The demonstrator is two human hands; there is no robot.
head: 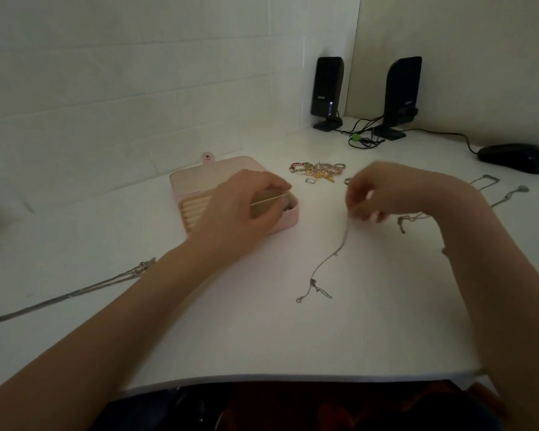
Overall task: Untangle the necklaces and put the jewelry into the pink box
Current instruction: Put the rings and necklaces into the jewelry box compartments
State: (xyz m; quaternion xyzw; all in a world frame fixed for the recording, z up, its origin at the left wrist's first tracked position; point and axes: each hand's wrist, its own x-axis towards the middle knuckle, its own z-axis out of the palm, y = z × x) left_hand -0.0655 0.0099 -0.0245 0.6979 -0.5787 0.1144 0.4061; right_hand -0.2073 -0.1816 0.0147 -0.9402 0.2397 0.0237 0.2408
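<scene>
Far left on the white counter (262, 331), a silver chain (75, 290) lies stretched out, its long axis running from the near-left edge up toward the middle, the end with small fittings pointing at the left forearm. Next, the pink box (196, 178) sits open, lid tipped back with its snap tab pointing at the wall; ridged cream ring rolls show in the left part of the tray. The left hand (240, 213) rests over the box's right half, fingers curled down into it; what they hold, if anything, I cannot tell. Past the box, a small heap of jewelry (318, 171), gold and pink pieces with rings, lies toward the back. Now the right hand (383, 194), blurred: fingertips pinched together on a thin necklace (333, 256). That chain drops from the pinch and trails toward the near edge, ending in a little tangle with loops. More chains (492, 188) lie just behind the right wrist. At the back right stand two black speakers (327, 91) with cables; small lettering on each, too blurred to read. Far right, a black mouse (515, 157).
</scene>
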